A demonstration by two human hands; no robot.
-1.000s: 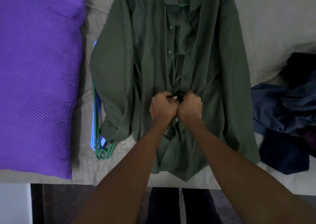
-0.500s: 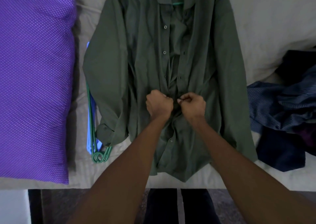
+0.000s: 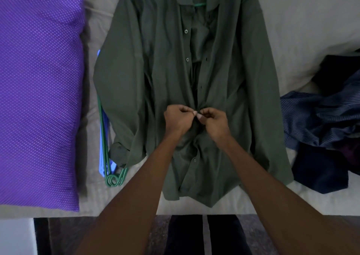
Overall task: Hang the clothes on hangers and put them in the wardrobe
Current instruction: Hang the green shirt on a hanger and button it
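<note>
A dark green button-up shirt [image 3: 155, 69] lies flat on the bed, collar away from me. A green hanger [image 3: 199, 4] shows inside its neck, mostly hidden by the cloth. My left hand [image 3: 178, 118] pinches the left front edge of the shirt at mid-height. My right hand [image 3: 213, 119] pinches the right front edge, thumb tips nearly touching. The upper front of the shirt lies unbuttoned and apart.
A purple dotted pillow [image 3: 37, 91] fills the left. Spare green and blue hangers [image 3: 109, 165] stick out from under the shirt's left sleeve. A pile of dark clothes [image 3: 327, 122] lies at the right. The bed edge [image 3: 116, 209] runs across near me.
My two fists, pressed together a second ago, have parted slightly and now pinch the shirt's front edges with the fingertips. The view has shifted a little.
</note>
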